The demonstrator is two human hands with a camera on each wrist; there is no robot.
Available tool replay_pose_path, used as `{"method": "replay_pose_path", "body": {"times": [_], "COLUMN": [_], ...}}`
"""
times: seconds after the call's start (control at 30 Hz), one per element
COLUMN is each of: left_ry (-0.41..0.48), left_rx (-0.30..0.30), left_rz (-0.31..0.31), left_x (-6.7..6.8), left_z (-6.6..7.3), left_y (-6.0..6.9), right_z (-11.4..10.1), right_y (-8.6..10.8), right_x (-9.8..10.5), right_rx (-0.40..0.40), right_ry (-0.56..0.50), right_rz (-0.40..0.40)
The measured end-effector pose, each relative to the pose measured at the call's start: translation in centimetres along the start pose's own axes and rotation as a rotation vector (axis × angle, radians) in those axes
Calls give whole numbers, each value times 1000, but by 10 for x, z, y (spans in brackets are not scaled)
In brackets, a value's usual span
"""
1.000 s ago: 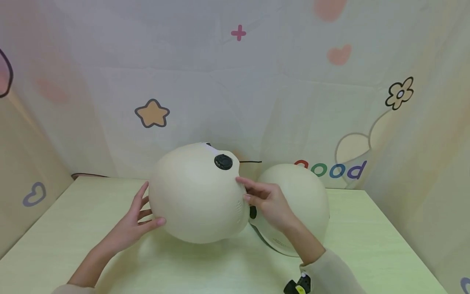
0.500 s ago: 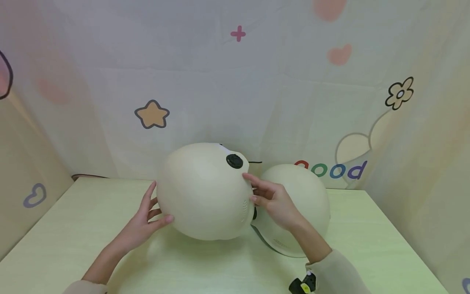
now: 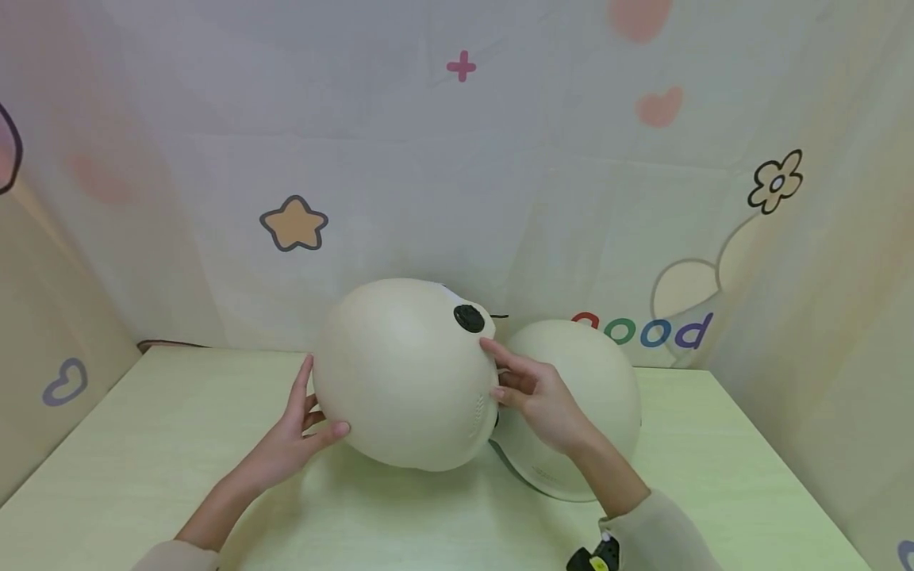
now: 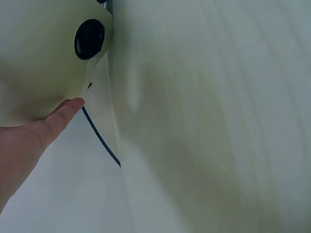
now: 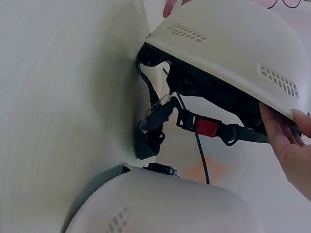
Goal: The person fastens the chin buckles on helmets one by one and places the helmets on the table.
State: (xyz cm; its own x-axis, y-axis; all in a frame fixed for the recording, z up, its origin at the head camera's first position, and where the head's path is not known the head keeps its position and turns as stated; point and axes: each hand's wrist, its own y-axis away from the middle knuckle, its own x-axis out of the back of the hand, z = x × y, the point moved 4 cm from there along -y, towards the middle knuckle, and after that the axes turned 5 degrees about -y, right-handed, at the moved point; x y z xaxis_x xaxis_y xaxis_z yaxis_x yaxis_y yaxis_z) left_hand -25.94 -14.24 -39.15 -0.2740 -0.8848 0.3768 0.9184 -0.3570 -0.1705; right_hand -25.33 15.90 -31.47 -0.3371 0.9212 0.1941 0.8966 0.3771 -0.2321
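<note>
A cream helmet [image 3: 407, 373] is held on its side between both hands, a black round knob [image 3: 469, 319] near its upper right. My left hand [image 3: 289, 448] spans its left side, thumb on the near face and fingers farther back. With fingers inside the edge and thumb on the shell, my right hand [image 3: 546, 400] pinches the rim. In the right wrist view a dark chin strap with a red buckle [image 5: 206, 127] hangs from the opening. The table behind the helmet is hidden; I cannot tell if the shell touches it.
A second cream helmet [image 3: 600, 388] sits just right of the held one, behind my right forearm. A printed curtain [image 3: 400, 190] closes off the back of the pale green table [image 3: 714, 468]. A thin dark cord [image 4: 99, 136] shows beyond the helmet.
Both hands have carried the helmet to the right, toward the second helmet, and it has turned slightly. The hands keep their hold; the second helmet has stayed in place.
</note>
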Motion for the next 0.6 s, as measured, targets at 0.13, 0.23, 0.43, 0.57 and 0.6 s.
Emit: {"method": "replay_pose_path", "body": {"times": [0.13,0.23,0.43,0.57,0.6], "left_ry": [-17,-24,-23,-26,-28], "left_rx": [-6,-4,-4,5,9], "left_rz": [7,9,10,15,17], "left_x": [1,3,7,10,12], "left_z": [2,3,4,6,6], "left_y": [0,1,5,8,9], "right_z": [6,10,13,15,16], "right_y": [1,3,2,0,-1], "right_x": [0,-2,-6,-11,-12], "right_rx": [-21,-31,-9,-4,-4], "right_ry": [-39,-83,-103,-109,-108], "right_rz": [13,13,-19,-57,-65]}}
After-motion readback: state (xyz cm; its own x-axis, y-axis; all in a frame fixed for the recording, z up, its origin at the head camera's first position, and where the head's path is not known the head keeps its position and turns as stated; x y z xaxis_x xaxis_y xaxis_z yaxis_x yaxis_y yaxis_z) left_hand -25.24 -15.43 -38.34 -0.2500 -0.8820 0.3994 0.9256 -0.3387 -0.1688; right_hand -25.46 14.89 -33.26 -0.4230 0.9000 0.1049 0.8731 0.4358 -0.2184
